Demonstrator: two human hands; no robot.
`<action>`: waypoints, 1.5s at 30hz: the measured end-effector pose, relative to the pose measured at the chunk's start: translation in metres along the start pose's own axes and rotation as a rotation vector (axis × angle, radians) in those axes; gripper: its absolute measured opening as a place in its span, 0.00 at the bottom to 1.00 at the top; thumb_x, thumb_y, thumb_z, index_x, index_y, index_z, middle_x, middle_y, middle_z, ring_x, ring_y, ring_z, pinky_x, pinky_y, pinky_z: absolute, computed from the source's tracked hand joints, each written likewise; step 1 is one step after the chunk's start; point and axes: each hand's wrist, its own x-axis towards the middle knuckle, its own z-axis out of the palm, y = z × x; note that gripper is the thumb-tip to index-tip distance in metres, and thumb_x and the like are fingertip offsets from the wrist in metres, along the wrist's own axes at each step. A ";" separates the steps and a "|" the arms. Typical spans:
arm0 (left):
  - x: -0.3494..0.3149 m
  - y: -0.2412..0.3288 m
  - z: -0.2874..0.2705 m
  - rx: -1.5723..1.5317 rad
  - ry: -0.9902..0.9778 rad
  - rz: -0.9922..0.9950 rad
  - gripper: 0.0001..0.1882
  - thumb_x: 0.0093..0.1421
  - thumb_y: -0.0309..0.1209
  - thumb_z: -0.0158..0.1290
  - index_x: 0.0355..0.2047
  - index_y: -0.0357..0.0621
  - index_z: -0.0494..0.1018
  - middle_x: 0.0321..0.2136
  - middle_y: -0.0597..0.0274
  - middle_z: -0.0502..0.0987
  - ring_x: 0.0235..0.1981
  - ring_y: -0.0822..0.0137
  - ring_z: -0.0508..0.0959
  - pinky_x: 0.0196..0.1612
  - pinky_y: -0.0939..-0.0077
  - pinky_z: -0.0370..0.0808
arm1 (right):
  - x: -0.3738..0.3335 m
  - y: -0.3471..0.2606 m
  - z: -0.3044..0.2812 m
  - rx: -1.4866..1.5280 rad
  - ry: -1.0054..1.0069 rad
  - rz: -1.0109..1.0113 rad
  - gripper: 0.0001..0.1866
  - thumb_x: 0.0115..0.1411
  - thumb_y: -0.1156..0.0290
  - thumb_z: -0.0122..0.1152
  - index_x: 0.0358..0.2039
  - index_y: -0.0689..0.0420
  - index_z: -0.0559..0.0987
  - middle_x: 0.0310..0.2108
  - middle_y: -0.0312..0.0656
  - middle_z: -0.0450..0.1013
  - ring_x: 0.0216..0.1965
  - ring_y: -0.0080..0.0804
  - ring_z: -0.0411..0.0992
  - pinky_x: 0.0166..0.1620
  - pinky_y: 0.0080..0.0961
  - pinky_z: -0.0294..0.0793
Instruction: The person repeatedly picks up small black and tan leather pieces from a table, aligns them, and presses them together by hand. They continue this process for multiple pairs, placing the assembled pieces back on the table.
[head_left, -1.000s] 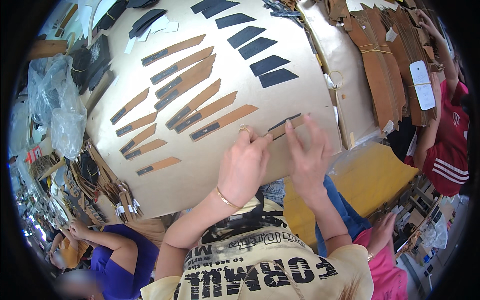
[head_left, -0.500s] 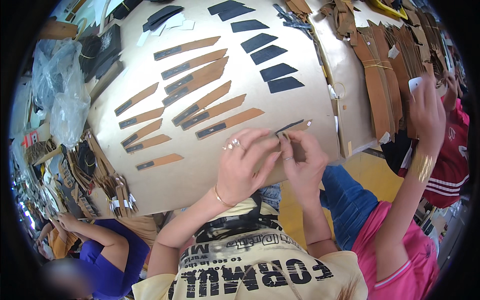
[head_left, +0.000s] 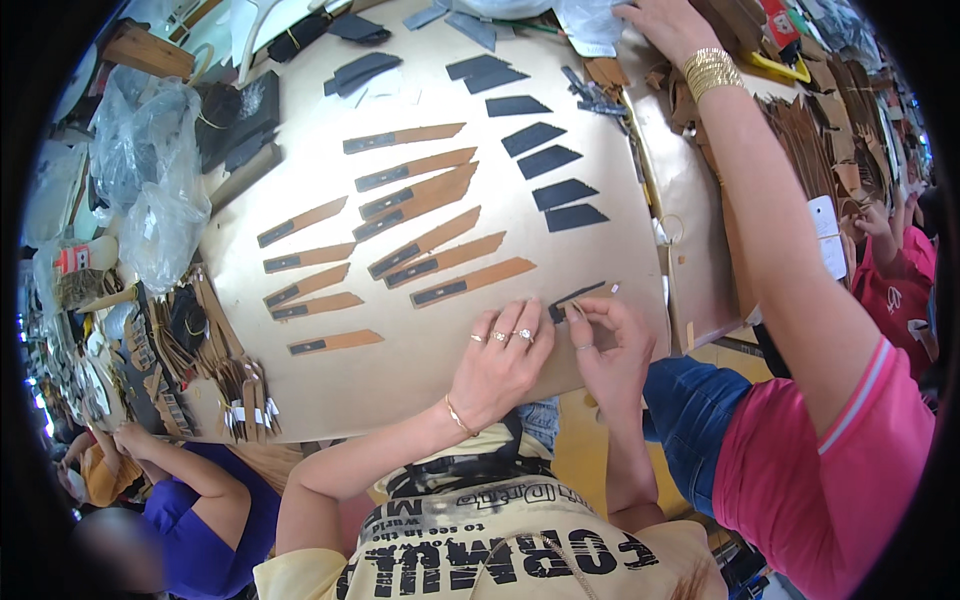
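Note:
A brown leather strip with a narrow black piece along it (head_left: 588, 292) lies at the table's near edge, between my two hands. My right hand (head_left: 614, 345) pinches its near end between thumb and fingers. My left hand (head_left: 502, 358), with rings on it, has its fingers curled and pressed together beside that same end. Its fingertips are turned down, so what they grip, if anything, is hidden. Left of and beyond my hands, several tan leather strips with a dark patch at one end (head_left: 474, 283) lie spread in two groups.
Black slanted pieces (head_left: 578, 217) form a column toward the far side. Bundled brown strips (head_left: 812, 150) lie on the right, near a co-worker's outstretched arm (head_left: 775, 210). Plastic bags (head_left: 150, 180) and more strips (head_left: 240, 390) crowd the left. Another person (head_left: 215, 510) is at lower left.
The co-worker's arm on the right has swung forward to the far side of the table. My left hand's fingers have drawn closer together, beside the strip my right hand pinches. The view has shifted slightly.

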 end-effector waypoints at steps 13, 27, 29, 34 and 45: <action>0.010 -0.008 -0.017 -0.043 -0.124 0.034 0.21 0.56 0.29 0.51 0.51 0.43 0.74 0.53 0.53 0.70 0.55 0.56 0.70 0.55 0.61 0.68 | 0.002 0.004 -0.003 -0.062 -0.004 -0.181 0.05 0.53 0.78 0.67 0.31 0.65 0.81 0.28 0.45 0.79 0.31 0.31 0.80 0.36 0.24 0.76; 0.108 -0.224 -0.078 0.181 0.198 -0.187 0.14 0.57 0.27 0.57 0.44 0.43 0.78 0.45 0.53 0.78 0.46 0.53 0.76 0.51 0.61 0.71 | -0.001 0.018 0.001 -0.043 0.032 -0.188 0.07 0.52 0.76 0.68 0.31 0.65 0.81 0.27 0.44 0.78 0.30 0.32 0.79 0.39 0.26 0.75; 0.114 -0.235 -0.068 0.368 0.115 -0.106 0.15 0.57 0.28 0.55 0.45 0.42 0.76 0.48 0.52 0.75 0.49 0.53 0.74 0.53 0.61 0.70 | -0.001 0.018 0.001 -0.016 0.025 -0.198 0.07 0.52 0.76 0.68 0.31 0.64 0.81 0.27 0.44 0.78 0.30 0.32 0.79 0.38 0.26 0.75; 0.125 -0.253 -0.045 0.535 -0.028 0.048 0.09 0.58 0.28 0.50 0.37 0.42 0.76 0.47 0.54 0.74 0.49 0.58 0.73 0.55 0.62 0.68 | -0.002 0.012 -0.001 -0.002 0.033 -0.169 0.06 0.51 0.74 0.70 0.30 0.61 0.82 0.27 0.43 0.79 0.30 0.33 0.78 0.39 0.27 0.74; 0.120 -0.247 -0.061 0.084 0.294 -0.274 0.04 0.54 0.29 0.60 0.30 0.44 0.82 0.33 0.64 0.80 0.30 0.62 0.78 0.37 0.68 0.73 | -0.001 0.002 -0.006 -0.003 0.009 -0.180 0.05 0.52 0.72 0.68 0.31 0.55 0.82 0.27 0.37 0.80 0.33 0.37 0.75 0.47 0.34 0.66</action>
